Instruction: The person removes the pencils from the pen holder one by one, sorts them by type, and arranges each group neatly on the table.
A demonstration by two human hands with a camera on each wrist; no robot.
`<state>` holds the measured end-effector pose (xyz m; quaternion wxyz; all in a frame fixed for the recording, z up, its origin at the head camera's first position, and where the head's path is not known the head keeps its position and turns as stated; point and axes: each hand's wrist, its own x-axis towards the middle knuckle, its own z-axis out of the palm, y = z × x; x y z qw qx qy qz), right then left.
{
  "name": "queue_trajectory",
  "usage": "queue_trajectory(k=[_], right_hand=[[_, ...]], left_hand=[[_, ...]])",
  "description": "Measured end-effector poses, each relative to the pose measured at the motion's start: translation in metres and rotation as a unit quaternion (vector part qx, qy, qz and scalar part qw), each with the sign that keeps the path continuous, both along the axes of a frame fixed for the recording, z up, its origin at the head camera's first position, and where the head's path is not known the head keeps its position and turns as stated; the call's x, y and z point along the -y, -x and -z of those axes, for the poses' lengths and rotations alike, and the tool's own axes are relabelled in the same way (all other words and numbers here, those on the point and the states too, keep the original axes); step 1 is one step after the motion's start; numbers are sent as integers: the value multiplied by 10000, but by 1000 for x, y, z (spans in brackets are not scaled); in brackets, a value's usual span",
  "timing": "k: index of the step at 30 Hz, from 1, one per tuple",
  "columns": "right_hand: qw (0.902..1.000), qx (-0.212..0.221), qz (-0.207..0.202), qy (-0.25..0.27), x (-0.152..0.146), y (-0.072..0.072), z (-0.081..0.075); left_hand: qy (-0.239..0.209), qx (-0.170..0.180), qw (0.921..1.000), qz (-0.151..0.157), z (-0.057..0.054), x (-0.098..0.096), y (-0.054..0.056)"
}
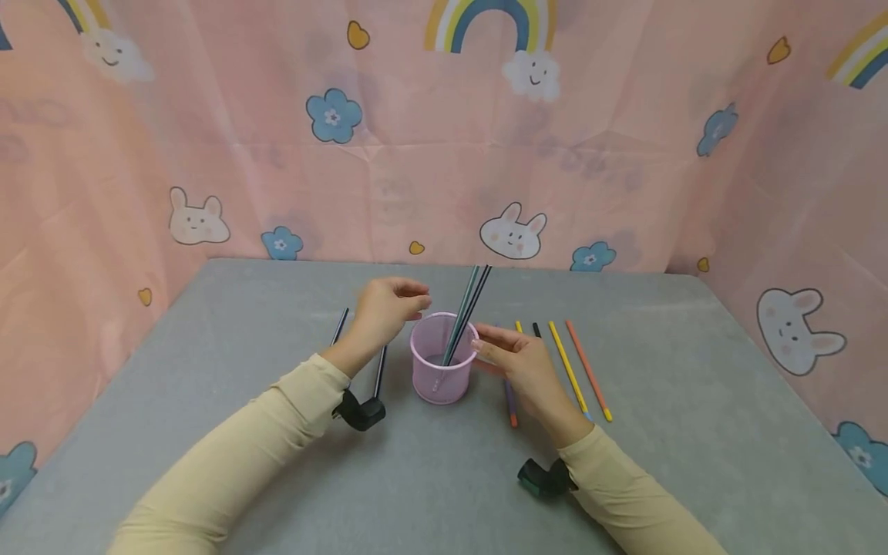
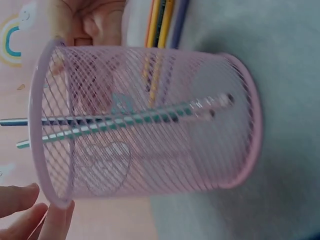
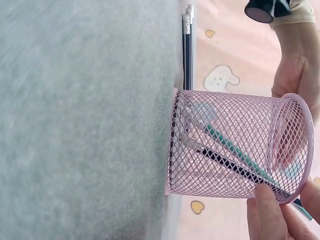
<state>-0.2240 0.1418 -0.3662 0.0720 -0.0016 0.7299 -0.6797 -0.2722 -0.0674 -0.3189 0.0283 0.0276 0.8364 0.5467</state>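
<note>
A pink mesh pencil holder (image 1: 441, 378) stands upright on the table. Inside it lean a green pencil (image 2: 135, 119) and a dark pencil (image 3: 225, 161), their eraser ends down. My right hand (image 1: 523, 366) pinches the holder's rim on its right side, thumb at the edge and fingers against the outer mesh. On the other side, my left hand (image 1: 388, 312) is raised beside the rim with loosely bent fingers and nothing held. In the left wrist view its fingertips (image 2: 57, 220) are right at the rim.
Two dark pencils (image 1: 379, 374) lie left of the holder, partly hidden by the left forearm. To the right lie several coloured pencils, among them a yellow pencil (image 1: 569, 366), an orange pencil (image 1: 590, 370) and a purple pencil (image 1: 509, 401). A pink printed curtain (image 1: 388, 193) surrounds the grey table (image 1: 694, 432).
</note>
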Motion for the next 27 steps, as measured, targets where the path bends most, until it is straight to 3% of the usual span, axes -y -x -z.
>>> queue_trajectory(k=[8,17,21,27], right_hand=[[10000,-60,-31,40,-1,0,0],[9997,-71,23,213,3,0,3],[9997,-103,11,207,3,-1,2],[9997,-102,35,219,1,-1,2]], left_hand=[[-172,-107,9995,243,-3,-20,1],[-1003,126,9935,530,-2,-30,2],[-1010,64,9935,517,-3,-31,3],[-646,-127,9962,578,-4,-35,6]])
